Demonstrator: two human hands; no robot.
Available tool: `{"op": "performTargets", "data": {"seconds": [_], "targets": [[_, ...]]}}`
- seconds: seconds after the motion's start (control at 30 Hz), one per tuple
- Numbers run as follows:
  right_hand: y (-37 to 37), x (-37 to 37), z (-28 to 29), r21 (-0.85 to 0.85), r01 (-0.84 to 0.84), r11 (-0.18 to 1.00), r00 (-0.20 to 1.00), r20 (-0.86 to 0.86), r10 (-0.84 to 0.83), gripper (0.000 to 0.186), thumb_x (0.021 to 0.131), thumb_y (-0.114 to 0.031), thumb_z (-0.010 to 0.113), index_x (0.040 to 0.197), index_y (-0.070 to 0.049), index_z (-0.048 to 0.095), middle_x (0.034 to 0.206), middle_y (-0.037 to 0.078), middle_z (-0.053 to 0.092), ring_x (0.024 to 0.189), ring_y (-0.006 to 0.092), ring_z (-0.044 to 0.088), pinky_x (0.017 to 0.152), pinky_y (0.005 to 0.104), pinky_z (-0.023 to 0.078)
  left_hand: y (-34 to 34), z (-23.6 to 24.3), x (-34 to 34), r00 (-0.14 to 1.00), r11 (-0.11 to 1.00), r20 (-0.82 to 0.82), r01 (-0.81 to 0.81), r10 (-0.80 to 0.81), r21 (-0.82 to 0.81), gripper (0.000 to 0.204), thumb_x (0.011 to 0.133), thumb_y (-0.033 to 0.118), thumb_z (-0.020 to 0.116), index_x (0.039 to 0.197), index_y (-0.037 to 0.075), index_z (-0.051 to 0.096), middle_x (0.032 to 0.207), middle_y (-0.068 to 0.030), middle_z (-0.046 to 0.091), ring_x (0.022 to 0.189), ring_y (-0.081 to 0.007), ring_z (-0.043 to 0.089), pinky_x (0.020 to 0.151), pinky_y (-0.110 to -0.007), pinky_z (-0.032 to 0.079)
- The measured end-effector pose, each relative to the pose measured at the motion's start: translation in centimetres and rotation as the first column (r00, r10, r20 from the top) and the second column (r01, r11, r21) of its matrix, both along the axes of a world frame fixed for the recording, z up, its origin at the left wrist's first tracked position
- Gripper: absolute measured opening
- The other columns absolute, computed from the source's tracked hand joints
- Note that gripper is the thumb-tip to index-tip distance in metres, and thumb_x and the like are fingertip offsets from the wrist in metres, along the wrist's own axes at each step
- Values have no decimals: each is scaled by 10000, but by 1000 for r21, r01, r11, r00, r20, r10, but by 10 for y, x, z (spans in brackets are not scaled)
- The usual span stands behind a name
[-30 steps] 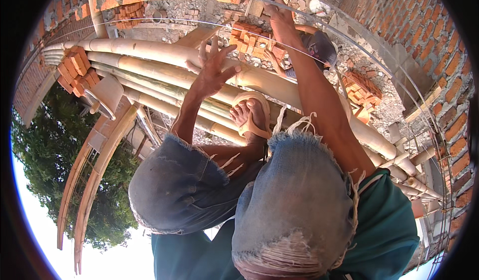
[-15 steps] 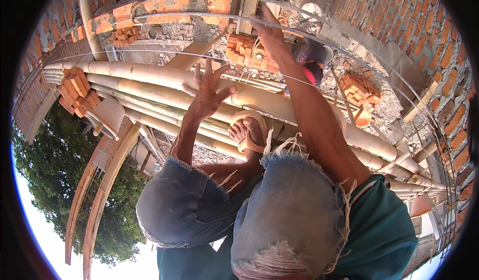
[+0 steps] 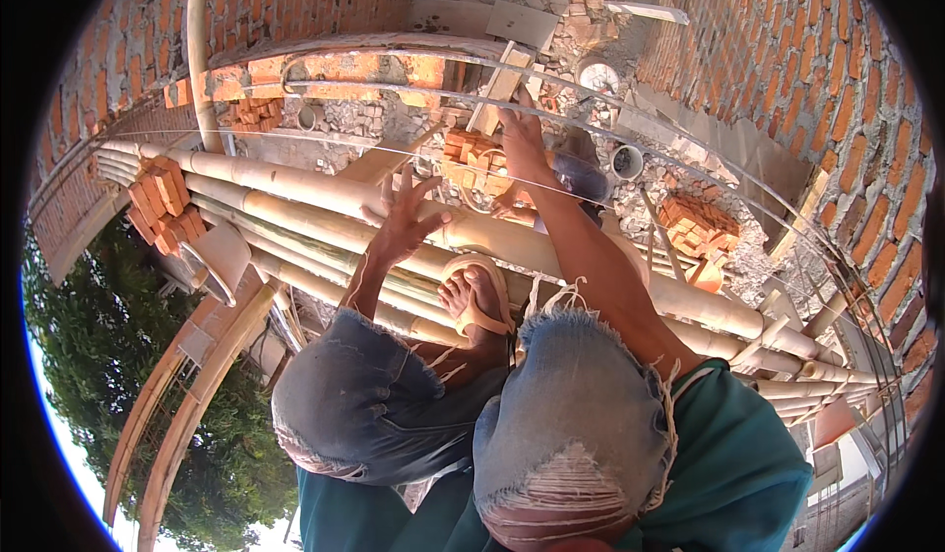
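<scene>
Frayed blue denim cutoffs (image 3: 571, 434), threadbare white at the knees with loose threads along the hems. Teal shirt (image 3: 728, 463) at four o'clock, tan flip-flop sandal (image 3: 477, 301) dead centre. Arms bare, no sleeves, no gloves.

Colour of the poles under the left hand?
Pale tan bamboo poles, under the open left hand; head view.

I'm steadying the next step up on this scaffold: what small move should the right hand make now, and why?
Probably close the right hand on the wooden piece it reaches toward. That hand is stretched far forward over the brick pile, while the left hand hovers open-fingered over the bamboo poles and holds nothing, so a firm grip looks needed.
</scene>
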State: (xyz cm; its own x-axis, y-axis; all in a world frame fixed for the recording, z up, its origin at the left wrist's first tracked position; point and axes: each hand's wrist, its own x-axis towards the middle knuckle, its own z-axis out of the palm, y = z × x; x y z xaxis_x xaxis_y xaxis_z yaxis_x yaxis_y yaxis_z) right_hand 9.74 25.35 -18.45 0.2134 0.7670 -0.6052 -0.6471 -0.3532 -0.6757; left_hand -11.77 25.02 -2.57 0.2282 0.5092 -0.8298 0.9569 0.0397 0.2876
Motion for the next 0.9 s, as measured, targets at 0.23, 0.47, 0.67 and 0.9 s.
{"op": "performTargets", "data": {"seconds": [0.23,0.47,0.67,0.9], "targets": [[-21,18,18,-74,-101,992,948,295,118,416,1022,-214,490,1410,-75,437,1366,141,461,1281,307,499,861,595,598,-1,-7,0,995,998,74,-63,61,27,766,832,665,682,1484,321,474,1678,-203,44,1520,-439,-158,1000,-813,-151],[-33,44,12,-280,-1,960,1000,8,3,434,1027,-244,472,1409,-50,407,1368,147,478,1250,322,525,930,577,566,-12,-21,-5,997,975,66,32,-47,219,786,830,708,648,1494,338,448,1678,-164,95,1535,-428,-47,1101,-785,-13],[-30,48,36,-482,36,875,999,34,-23,436,1032,-291,473,1380,-28,469,1383,99,533,1263,246,529,987,369,494,-5,-26,-15,862,980,492,-183,122,77,543,937,275,703,1416,90,526,1399,-191,529,1251,-328,550,1075,-449,427],[-31,23,83,-384,17,923,989,142,41,429,1059,-356,484,1273,9,557,1132,90,628,939,194,613,820,344,518,-9,-12,2,997,966,37,52,-64,253,779,845,686,646,1499,311,448,1678,-179,57,1533,-429,-55,1180,-691,49]]}}
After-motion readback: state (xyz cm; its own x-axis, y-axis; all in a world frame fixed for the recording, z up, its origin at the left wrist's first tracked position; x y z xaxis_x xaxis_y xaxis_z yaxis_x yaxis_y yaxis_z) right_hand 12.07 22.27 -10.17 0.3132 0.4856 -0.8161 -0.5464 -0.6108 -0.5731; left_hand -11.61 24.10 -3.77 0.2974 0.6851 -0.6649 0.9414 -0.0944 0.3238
